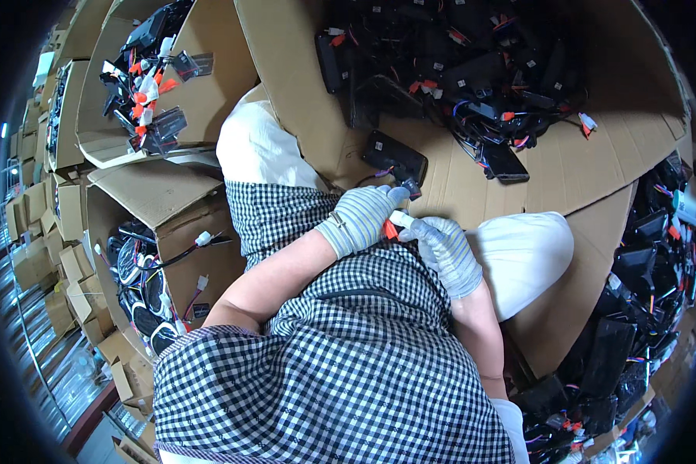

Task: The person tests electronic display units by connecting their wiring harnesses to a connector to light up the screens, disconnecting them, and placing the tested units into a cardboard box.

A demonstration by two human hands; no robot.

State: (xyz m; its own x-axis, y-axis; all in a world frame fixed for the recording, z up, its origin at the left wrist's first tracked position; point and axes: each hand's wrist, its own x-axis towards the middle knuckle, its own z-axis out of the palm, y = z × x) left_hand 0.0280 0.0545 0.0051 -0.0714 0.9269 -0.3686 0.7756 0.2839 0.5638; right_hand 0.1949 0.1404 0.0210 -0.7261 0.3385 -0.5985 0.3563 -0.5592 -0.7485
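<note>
Both my hands wear striped grey work gloves and meet above my lap. My left hand (pixel 367 219) is closed, its fingertips pinching beside a small orange-red connector (pixel 390 230). A white plug connector (pixel 400 219) sits between the two hands, and my right hand (pixel 445 251) pinches it from the right. Whether the two connectors are joined cannot be made out. Just beyond my fingers, a flat black plastic box (pixel 395 157) with short wires rests on the cardboard.
A large carton (pixel 448 174) before me holds a heap of black boxes (pixel 472 66) with wires and orange and white plugs. More cartons stand at left, one with parts in clear plastic (pixel 162 127), another with cables (pixel 139 263). Black units (pixel 642 263) are piled at right.
</note>
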